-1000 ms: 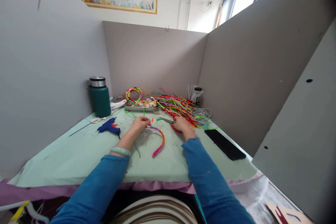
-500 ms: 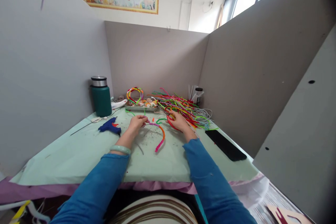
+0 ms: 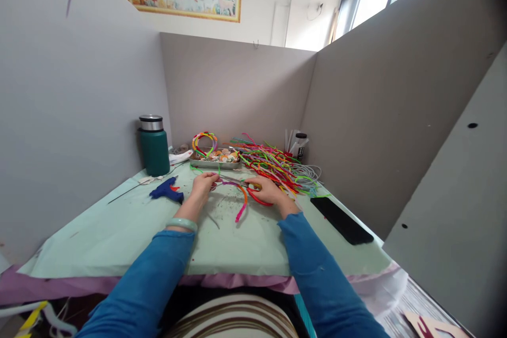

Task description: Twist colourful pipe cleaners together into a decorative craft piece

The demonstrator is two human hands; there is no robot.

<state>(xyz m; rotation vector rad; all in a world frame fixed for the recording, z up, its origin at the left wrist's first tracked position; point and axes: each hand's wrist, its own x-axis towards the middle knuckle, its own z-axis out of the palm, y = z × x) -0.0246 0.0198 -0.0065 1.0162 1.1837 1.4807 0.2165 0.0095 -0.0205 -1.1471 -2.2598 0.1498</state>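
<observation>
My left hand (image 3: 205,183) is closed on one end of a curved headband (image 3: 244,196) wrapped in purple, orange and pink pipe cleaner. The wrapped arc hangs to the right, its pink tip low above the table. In my right hand (image 3: 266,190) is a pair of scissors with red handles (image 3: 259,200). The blades (image 3: 233,178) point left, reaching close to the fingers of my left hand. Whether they touch the pipe cleaner I cannot tell. A loose grey strip (image 3: 214,221) lies below my left hand.
A blue glue gun (image 3: 166,189) and a green bottle (image 3: 154,148) stand to the left. Behind my hands are a metal tray (image 3: 216,164) of small pieces, colourful headbands (image 3: 204,143) and a heap of pipe cleaners (image 3: 273,161). A black phone-like slab (image 3: 341,221) lies right.
My right hand has brought the scissors up from the table and turned their blades left toward my left hand. The headband has shifted slightly left and up.
</observation>
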